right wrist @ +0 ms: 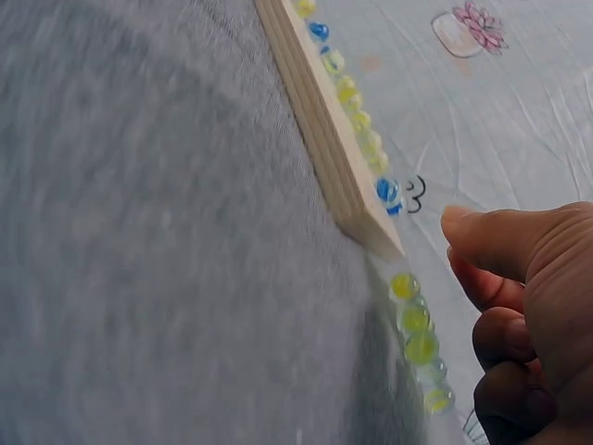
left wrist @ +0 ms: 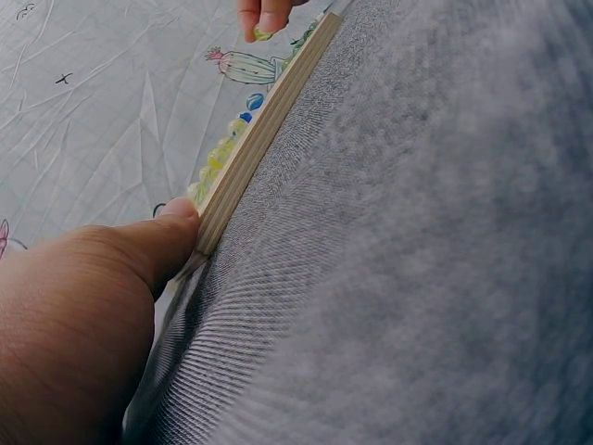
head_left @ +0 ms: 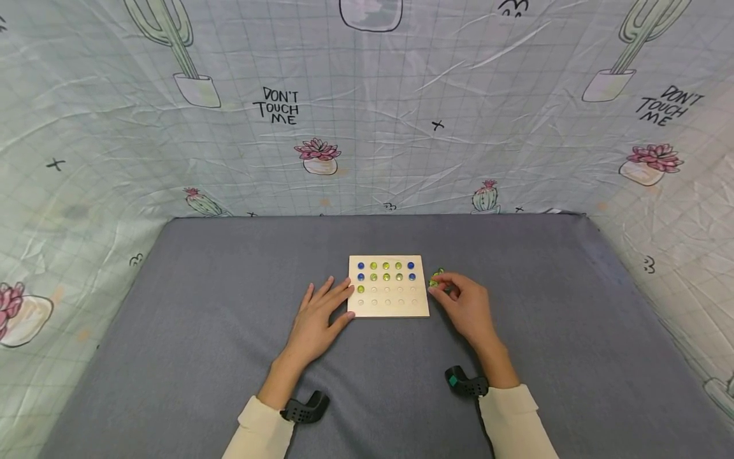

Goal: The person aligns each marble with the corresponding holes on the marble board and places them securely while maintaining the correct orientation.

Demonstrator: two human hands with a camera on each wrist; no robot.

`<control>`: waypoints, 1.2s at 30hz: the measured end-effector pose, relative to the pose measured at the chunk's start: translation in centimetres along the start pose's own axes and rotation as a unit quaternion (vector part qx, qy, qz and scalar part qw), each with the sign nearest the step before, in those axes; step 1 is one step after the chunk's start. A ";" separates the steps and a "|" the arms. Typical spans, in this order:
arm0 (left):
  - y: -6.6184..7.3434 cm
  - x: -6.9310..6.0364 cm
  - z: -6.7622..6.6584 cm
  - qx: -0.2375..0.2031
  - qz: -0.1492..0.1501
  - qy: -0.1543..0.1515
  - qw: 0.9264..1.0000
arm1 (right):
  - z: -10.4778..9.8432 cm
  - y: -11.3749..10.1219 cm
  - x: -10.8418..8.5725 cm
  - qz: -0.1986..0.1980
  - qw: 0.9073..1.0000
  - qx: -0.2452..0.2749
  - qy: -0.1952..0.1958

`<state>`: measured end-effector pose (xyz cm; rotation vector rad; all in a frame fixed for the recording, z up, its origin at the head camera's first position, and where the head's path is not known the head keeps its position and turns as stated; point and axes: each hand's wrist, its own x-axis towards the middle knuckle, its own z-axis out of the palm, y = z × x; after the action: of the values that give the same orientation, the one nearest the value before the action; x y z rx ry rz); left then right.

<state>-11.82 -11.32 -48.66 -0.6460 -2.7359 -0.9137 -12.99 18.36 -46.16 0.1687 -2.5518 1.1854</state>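
The right hand [head_left: 470, 306] pinched a green marble [left wrist: 263, 35] between its narrowed thumb and fingers [head_left: 453, 278], just beside the right edge of a wooden board [head_left: 394, 309]. The left hand [head_left: 312, 325] lay spread wide, its fingers [head_left: 341, 298] and thumb touching the board's left edge. Two rows on the board each held three green marbles [head_left: 387, 277] between blue marbles [head_left: 411, 265] at the ends; the third held one green marble at its left. Loose green marbles [right wrist: 422, 349] lay near the right hand. Grey cloth [head_left: 229, 268] covered the bench; behind hung a cactus-printed curtain [head_left: 373, 76].
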 end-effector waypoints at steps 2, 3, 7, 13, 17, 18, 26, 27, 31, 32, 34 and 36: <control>0.0 0.0 0.0 0.001 0.000 -0.001 1.000 | 0.3 -0.3 0.1 -0.002 1.000 0.003 -0.003; 0.0 0.0 0.0 0.001 0.000 -0.001 1.000 | 0.4 -0.4 0.2 -0.003 1.000 0.003 -0.005; -0.1 0.0 0.0 0.001 -0.002 -0.003 1.000 | 1.1 -1.0 0.4 -0.007 1.000 0.002 -0.019; -0.1 0.0 0.1 0.003 -0.002 -0.001 1.000 | 2.2 -2.0 0.7 -0.026 0.999 0.014 -0.022; -0.1 0.0 0.2 0.006 -0.002 -0.002 1.000 | 3.0 -2.5 0.8 -0.026 0.999 0.023 -0.028; -0.1 0.0 0.2 0.007 -0.003 -0.002 1.000 | 3.2 -2.6 0.8 -0.025 0.999 0.027 -0.031; -0.1 0.0 0.2 0.011 -0.006 -0.003 1.000 | 5.0 -3.3 0.7 -0.030 0.998 0.041 -0.040; 0.0 0.0 0.2 0.010 -0.006 -0.003 1.000 | 5.3 -3.4 0.7 -0.033 0.998 0.045 -0.042; -0.1 -0.1 0.3 0.009 -0.007 -0.004 1.000 | 6.0 -3.5 0.5 -0.046 0.996 0.057 -0.044; 0.0 -0.1 0.3 0.009 -0.007 -0.005 1.000 | 6.2 -3.5 0.5 -0.048 0.996 0.059 -0.044; -0.1 -0.1 0.3 0.010 -0.008 -0.007 1.000 | 6.4 -3.6 0.5 -0.048 0.996 0.059 -0.044; -0.1 -0.1 0.2 0.009 -0.008 -0.007 1.000 | 6.6 -3.7 0.5 -0.047 0.996 0.060 -0.043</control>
<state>-11.81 -11.30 -48.95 -0.6302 -2.7625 -0.8914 -14.14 10.93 -47.34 0.3708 -2.5147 1.3214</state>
